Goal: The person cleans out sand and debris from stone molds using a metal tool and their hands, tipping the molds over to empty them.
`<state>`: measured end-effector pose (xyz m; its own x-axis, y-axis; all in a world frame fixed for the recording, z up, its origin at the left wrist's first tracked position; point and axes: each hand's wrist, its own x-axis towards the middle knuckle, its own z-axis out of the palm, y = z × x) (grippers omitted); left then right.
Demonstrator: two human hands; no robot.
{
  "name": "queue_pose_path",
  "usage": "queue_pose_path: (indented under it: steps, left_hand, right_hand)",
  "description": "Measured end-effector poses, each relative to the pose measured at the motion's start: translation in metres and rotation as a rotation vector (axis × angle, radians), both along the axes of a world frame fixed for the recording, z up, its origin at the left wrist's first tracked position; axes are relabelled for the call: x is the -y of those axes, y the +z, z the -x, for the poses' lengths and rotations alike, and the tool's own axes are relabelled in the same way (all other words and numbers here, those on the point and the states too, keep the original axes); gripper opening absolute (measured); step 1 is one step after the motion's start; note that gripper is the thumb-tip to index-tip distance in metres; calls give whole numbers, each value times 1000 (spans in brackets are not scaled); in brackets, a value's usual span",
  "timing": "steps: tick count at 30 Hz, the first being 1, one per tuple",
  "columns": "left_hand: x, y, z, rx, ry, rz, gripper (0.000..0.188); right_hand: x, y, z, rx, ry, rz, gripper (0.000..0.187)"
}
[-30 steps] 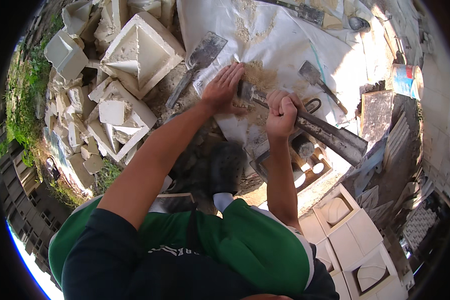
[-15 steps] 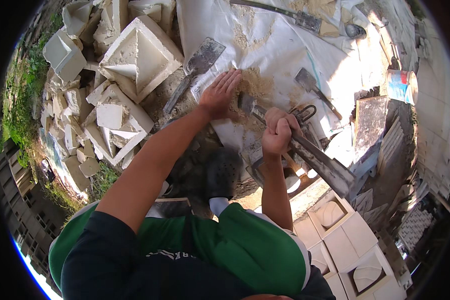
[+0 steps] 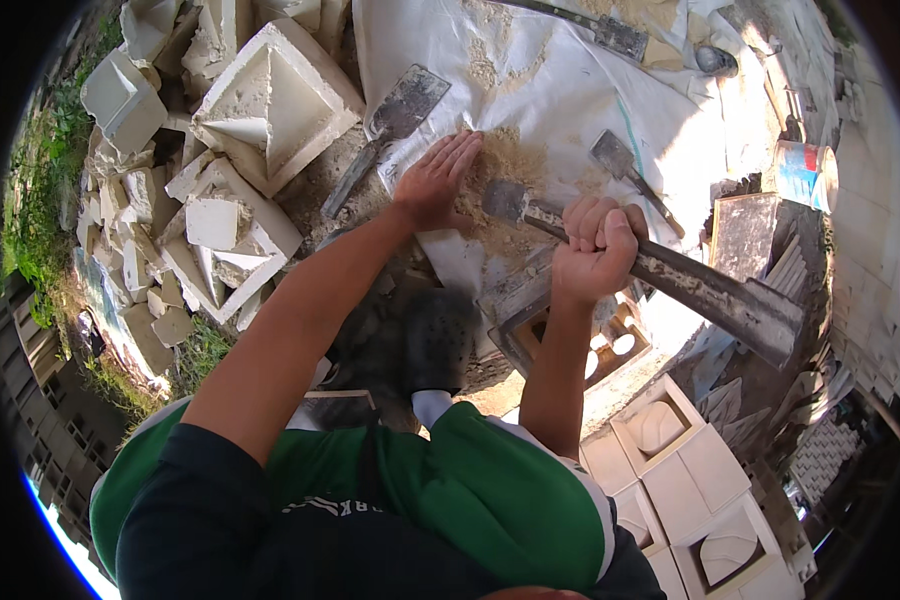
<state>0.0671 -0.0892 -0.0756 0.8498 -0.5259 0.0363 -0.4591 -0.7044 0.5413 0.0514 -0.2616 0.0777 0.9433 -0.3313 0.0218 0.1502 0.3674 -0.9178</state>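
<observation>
My left hand (image 3: 434,183) lies flat with its fingers stretched out, on or just over the white sheet (image 3: 410,40) at the edge of a patch of sandy powder (image 3: 510,160). In my right hand (image 3: 598,245), closed in a fist, is a long grey trowel-like tool (image 3: 710,285). Its small flat blade points left toward the powder, and its broad end sticks out to the right. Beside my left hand rests a flat-bladed trowel (image 3: 410,103). A smaller trowel (image 3: 615,155) lies on the sheet beyond my right hand.
Broken white plaster moulds (image 3: 280,100) are heaped at the left. A box-like frame (image 3: 630,350) sits below my right hand, partly hidden by my arm. Pale blocks with carved recesses (image 3: 680,470) are stacked at lower right. A bucket (image 3: 805,178) stands at the far right.
My right hand has moved to the right with the trowel-like tool, uncovering more of the box-like frame. My left hand stays in nearly the same place.
</observation>
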Motion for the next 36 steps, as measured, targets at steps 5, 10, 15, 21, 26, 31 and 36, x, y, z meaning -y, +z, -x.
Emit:
queue_pose_path:
  steps: [5,10,15,21,26,31,36]
  left_hand:
    - [6,5,-1,-16,10,2,119]
    - [0,-6,4,-16,8,12,120]
    - [8,1,-1,-16,16,-5,121]
    - [8,2,1,-38,-22,15,122]
    - [0,-1,3,-23,7,-18,122]
    - [3,3,1,-1,13,43,122]
    - [3,5,5,5,13,27,122]
  right_hand:
    - [-11,-29,-4,92,30,60,27]
    - [-1,-3,11,106,23,33,27]
    - [-9,-29,1,-8,96,140,27]
    - [-4,-10,13,145,24,78,26]
    - [-21,-6,-10,-114,54,134,28]
    - [-17,-1,6,211,24,98,28]
    - [-20,14,-10,-122,-23,180,27]
